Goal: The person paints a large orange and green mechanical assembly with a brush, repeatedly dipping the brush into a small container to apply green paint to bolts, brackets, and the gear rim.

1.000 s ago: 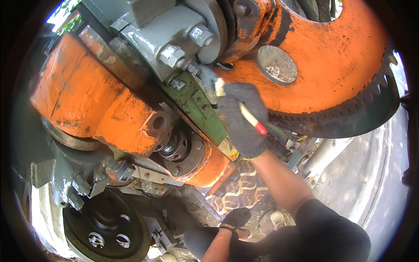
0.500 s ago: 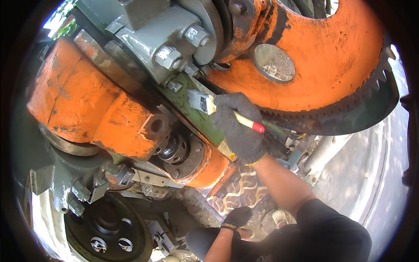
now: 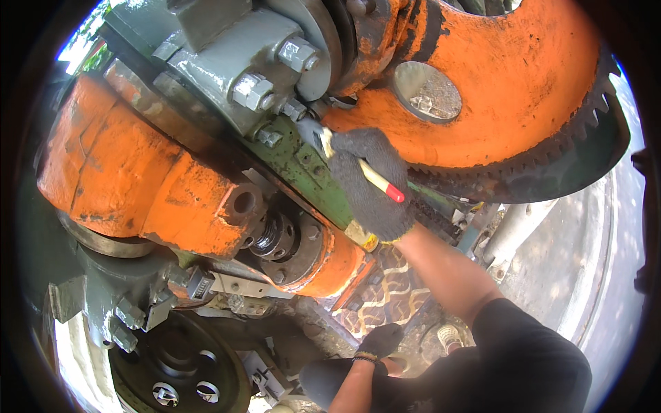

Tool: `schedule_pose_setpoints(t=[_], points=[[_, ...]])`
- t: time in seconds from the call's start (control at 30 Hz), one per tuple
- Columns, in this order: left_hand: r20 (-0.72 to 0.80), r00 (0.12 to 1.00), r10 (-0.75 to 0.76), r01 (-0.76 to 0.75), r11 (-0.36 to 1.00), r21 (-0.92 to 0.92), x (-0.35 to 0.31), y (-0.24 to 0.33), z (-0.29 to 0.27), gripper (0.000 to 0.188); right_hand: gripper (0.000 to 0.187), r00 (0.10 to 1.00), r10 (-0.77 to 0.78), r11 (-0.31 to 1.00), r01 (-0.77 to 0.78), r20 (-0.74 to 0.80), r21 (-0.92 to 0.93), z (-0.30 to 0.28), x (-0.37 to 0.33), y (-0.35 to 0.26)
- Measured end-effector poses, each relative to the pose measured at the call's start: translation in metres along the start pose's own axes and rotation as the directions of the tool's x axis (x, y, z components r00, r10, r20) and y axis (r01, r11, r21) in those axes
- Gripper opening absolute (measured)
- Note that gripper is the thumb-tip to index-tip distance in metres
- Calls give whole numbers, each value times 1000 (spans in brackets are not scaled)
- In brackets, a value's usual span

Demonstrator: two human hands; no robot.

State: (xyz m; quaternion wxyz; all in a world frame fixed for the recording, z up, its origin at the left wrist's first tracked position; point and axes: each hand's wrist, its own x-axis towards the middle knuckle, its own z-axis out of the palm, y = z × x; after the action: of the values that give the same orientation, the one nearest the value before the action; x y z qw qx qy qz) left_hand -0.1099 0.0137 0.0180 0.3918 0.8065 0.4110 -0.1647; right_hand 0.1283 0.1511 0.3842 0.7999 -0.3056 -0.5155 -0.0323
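Note:
A paintbrush (image 3: 374, 177) with a cream, red-tipped handle is held in my right hand (image 3: 377, 212), closed round it in a dark grey knit glove. Its grey, paint-coated bristles (image 3: 309, 131) lie close to a small nut (image 3: 294, 109) at the lower edge of the grey housing (image 3: 231, 62); whether they touch it is unclear. Below the bristles runs a green metal beam (image 3: 303, 168). My left hand (image 3: 381, 340), also in a dark glove, is low down by my leg and away from the machine. Its fingers are too indistinct to read.
A big orange gear wheel (image 3: 509, 103) with dark teeth rises on the right. On the left are an orange casting (image 3: 131, 165) and a dark threaded screw (image 3: 272, 234). A dark green handwheel (image 3: 175, 368) stands lower left. Patterned cloth or matting (image 3: 382, 292) lies below.
My right hand has moved the brush slightly up, bringing the bristles from over the green beam to beside the small nut. The view has shifted a little. My left hand stays low.

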Motion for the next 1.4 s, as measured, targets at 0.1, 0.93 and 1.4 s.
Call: schedule_pose_setpoints(t=[0.1,0.93,1.4], points=[[14,1000,-1,1,1000,0,-6,25,-21,46,18,982,-178,983,174,-67,-57,-1,14,3],[18,1000,-9,8,999,43,3,17,-13,43,16,979,-201,974,198,-17,-112,3,14,-21],[21,999,32,-33,997,69,8,24,-13,42,26,930,-317,919,350,186,-181,-3,18,-20]])
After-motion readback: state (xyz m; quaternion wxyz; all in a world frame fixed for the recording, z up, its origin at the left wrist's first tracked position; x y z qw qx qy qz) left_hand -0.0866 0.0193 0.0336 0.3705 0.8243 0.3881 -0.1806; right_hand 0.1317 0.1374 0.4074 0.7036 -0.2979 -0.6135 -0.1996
